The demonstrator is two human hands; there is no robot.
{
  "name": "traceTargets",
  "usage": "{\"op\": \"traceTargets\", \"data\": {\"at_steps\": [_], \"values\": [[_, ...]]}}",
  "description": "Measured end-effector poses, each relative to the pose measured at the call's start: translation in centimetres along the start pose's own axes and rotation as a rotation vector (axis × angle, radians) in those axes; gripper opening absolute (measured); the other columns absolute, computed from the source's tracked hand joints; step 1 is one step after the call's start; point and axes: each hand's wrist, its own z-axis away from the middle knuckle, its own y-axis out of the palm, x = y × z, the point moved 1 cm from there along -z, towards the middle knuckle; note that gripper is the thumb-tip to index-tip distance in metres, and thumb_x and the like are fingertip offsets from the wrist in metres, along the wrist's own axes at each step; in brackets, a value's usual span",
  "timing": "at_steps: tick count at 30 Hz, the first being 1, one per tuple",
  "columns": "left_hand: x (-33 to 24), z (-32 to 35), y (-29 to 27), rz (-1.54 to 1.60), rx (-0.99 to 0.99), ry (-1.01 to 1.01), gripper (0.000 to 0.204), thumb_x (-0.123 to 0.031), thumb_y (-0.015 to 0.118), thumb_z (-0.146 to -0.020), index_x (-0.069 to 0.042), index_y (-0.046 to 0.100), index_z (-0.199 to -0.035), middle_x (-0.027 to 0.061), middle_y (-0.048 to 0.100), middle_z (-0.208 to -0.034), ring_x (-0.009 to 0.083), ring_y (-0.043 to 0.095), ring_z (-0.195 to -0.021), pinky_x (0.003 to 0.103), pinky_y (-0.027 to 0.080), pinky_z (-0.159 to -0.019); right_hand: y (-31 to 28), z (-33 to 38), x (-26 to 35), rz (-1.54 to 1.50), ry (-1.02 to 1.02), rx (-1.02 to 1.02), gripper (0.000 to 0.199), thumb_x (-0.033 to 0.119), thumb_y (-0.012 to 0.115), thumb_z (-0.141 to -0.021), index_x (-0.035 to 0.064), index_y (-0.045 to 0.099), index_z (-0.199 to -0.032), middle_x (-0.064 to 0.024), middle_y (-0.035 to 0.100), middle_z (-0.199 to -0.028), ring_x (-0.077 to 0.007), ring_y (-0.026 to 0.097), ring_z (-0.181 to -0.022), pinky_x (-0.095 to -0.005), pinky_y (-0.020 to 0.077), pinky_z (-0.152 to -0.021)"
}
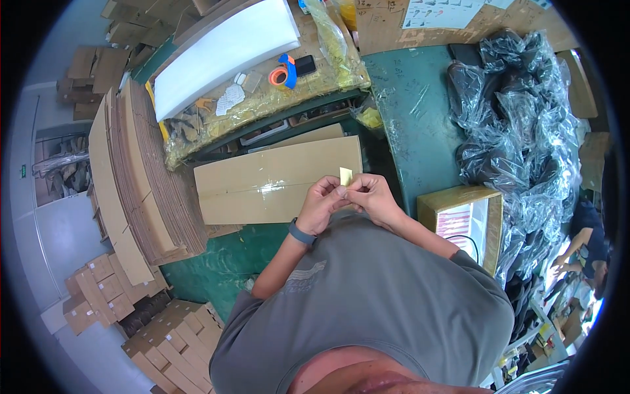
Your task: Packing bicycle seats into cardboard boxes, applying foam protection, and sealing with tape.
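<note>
A small pale yellow slip (346, 175), paper or a sticker, stands up between my two hands. My left hand (319, 205), with a dark band at the wrist, pinches its lower edge. My right hand (373, 199) meets the left one there, its thumb and fingertips closed on the slip too. Just beyond and below the hands lies a long flat cardboard box (275, 180), closed, with shiny clear tape along its middle.
Flattened cardboard sheets (141, 177) stand stacked at left. A taped bench (282, 95) holds white foam (223, 52), an orange-and-blue tape dispenser (282, 75) and a phone (305, 65). Plastic-wrapped dark items (512, 118) lie on the green table right, near an open carton (459, 194). Another person (584, 236) works far right.
</note>
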Motion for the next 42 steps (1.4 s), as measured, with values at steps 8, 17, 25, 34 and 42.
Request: {"op": "traceTargets", "data": {"at_steps": [8,17,25,34,42], "values": [[0.0,-0.5,-1.3,0.100,0.140,-0.135,0.018,-0.014,0.069,-0.103,-0.001,0.068,-0.116,0.0099,0.074,-0.108,0.0195,0.075,-0.096,0.033,0.065,-0.079,-2.7,-0.7,-0.6,-0.502,0.312,0.321,0.013,0.002,0.078,-0.093,0.0026,0.068,-0.084,-0.0043,0.067,-0.080,-0.0076,0.056,-0.057,-0.0230,0.0413,-0.052],[-1.3,-5.7,-1.8,-0.905,-0.067,0.386,0.013,0.003,0.072,-0.094,0.002,0.076,-0.107,0.0096,0.077,-0.106,0.0175,0.074,-0.083,0.030,0.060,-0.072,-16.1,-5.7,-9.0,-0.663,-0.323,-0.401,0.018,-0.008,0.055,-0.099,0.0062,0.063,-0.106,-0.0086,0.069,-0.102,-0.0176,0.068,-0.089,-0.0340,0.0565,-0.084],[1.7,-11.4,-2.8,-1.572,0.444,0.818,0.025,-0.002,0.071,-0.088,-0.007,0.075,-0.112,0.0083,0.071,-0.132,0.0271,0.075,-0.102,0.037,0.063,-0.083,-14.1,-7.8,-11.6,-0.171,0.278,0.016,0.021,0.028,0.073,-0.101,0.0072,0.074,-0.107,0.0027,0.064,-0.079,-0.0070,0.048,-0.062,-0.0242,0.0373,-0.056],[3.9,-11.5,-8.6,-1.747,0.013,0.534,0.061,-0.014,0.072,-0.092,-0.011,0.053,-0.149,0.0106,0.054,-0.155,0.0329,0.066,-0.121,0.042,0.058,-0.097,-16.6,-20.7,-17.8,0.094,0.226,-0.231,0.038,0.037,0.078,-0.096,0.0042,0.073,-0.114,0.0025,0.068,-0.087,-0.0074,0.055,-0.075,-0.0279,0.0414,-0.062],[4.5,-12.4,-17.6,-1.770,-0.388,0.479,0.073,-0.028,0.072,-0.094,0.003,0.042,-0.153,0.0275,0.037,-0.163,0.0474,0.034,-0.150,0.059,0.029,-0.123,-12.8,-26.0,-13.0,0.918,-0.501,-0.626,0.040,0.015,0.068,-0.094,0.0054,0.067,-0.133,-0.0170,0.072,-0.108,-0.0372,0.072,-0.086,-0.0468,0.0586,-0.079]]}}
